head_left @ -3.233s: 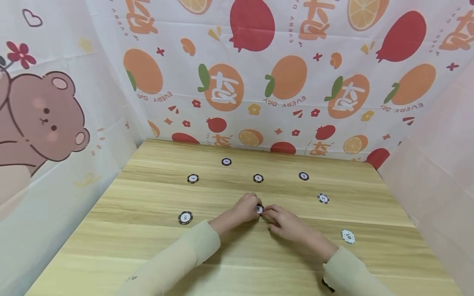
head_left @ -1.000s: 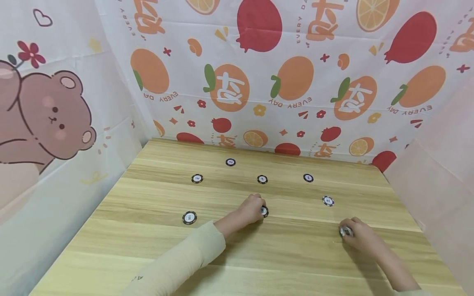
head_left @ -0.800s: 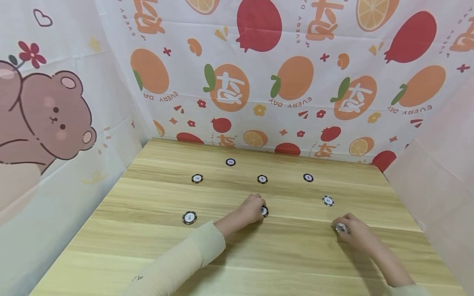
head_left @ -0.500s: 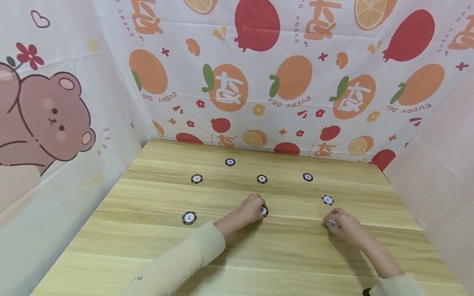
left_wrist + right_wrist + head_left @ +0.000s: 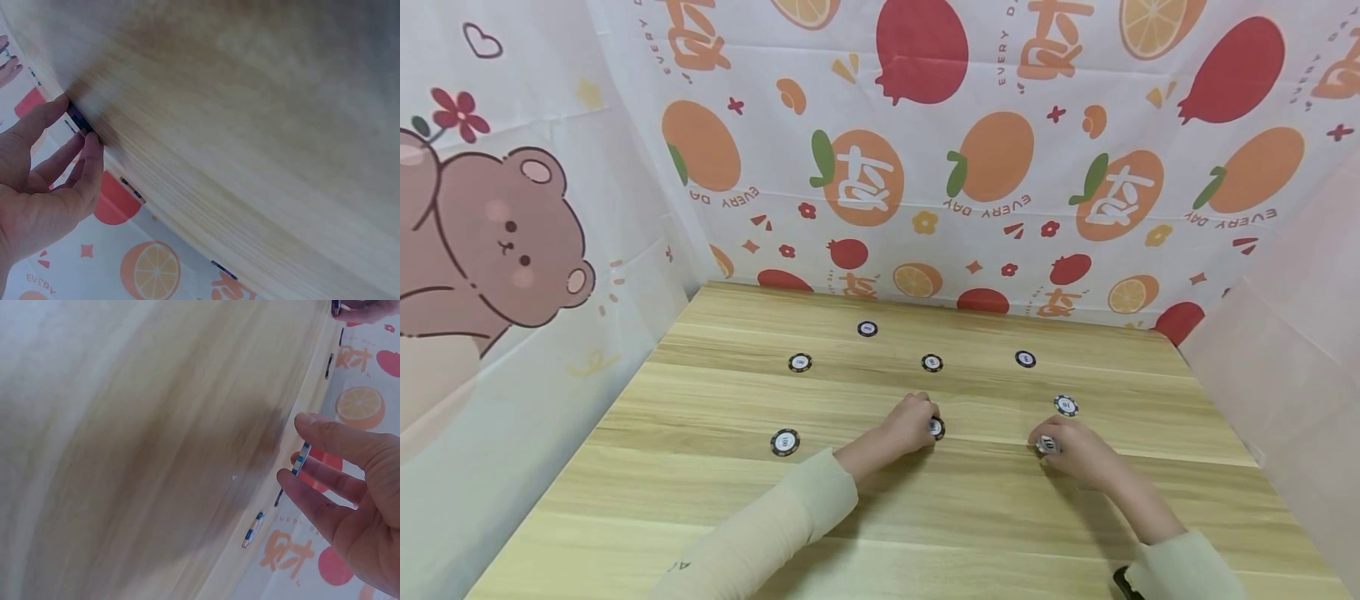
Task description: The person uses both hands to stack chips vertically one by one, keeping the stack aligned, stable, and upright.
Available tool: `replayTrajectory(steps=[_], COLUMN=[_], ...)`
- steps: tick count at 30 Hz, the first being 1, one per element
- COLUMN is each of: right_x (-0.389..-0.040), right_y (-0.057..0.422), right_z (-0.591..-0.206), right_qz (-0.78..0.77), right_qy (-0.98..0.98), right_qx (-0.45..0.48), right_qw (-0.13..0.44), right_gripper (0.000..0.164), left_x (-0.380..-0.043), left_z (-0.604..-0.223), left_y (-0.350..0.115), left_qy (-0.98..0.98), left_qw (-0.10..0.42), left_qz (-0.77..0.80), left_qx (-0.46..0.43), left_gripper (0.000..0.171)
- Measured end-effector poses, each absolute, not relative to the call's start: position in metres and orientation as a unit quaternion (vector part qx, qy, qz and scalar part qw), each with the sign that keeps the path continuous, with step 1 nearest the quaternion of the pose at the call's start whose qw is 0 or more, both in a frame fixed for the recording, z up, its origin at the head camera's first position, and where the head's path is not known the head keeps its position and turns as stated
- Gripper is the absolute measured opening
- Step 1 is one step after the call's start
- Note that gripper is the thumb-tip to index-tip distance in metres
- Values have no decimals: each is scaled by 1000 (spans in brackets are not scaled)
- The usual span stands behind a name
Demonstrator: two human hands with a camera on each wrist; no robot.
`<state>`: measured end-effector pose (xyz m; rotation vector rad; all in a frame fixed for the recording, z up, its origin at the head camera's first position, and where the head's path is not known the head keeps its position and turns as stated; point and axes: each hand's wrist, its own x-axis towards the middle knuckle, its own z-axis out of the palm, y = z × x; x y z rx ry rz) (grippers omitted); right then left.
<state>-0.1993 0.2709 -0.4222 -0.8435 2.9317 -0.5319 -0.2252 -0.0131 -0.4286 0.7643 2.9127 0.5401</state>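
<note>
Near the middle of the table, my left hand (image 5: 907,423) grips a black poker chip (image 5: 937,428) by its edges. In the left wrist view, thumb and fingertips span the dark chip (image 5: 80,117) close at the tabletop. Farther right, my right hand (image 5: 1081,452) pinches a pale poker chip marked 10 (image 5: 1048,445). The right wrist view shows this chip's white and teal edge (image 5: 301,459) between thumb and fingers, raised off the table. Just beyond the right hand lies a white-and-dark 10 chip (image 5: 1066,406).
Black chips lie flat around the hands: one marked 100 (image 5: 785,442) at left, another farther back (image 5: 800,362), a rear one (image 5: 867,328), a central one (image 5: 932,362) and a right one (image 5: 1026,359). Fruit-printed cloth (image 5: 925,167) hangs behind the wooden table (image 5: 700,517).
My right hand left the central chip, picked up the pale 10 chip at right, and has carried it leftward. My left hand stays at the central black chip.
</note>
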Motion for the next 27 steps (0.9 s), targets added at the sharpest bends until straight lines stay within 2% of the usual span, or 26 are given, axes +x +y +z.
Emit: replayTrajectory(steps=[9,27], right_x=[-203,-210], right_y=[263,236], right_z=[-424,-424], right_qz=[-158,-144], right_qy=[942,923], right_qx=[-294,-356], right_qw=[23,-10], right_gripper=[28,28], left_x=[-226,-225], left_z=[-430,-429], left_y=[-14,-11], left_qy=[949,956], left_qw=[29,58], left_qz=[174,169], left_qx=[260,232], left_gripper=[18,21])
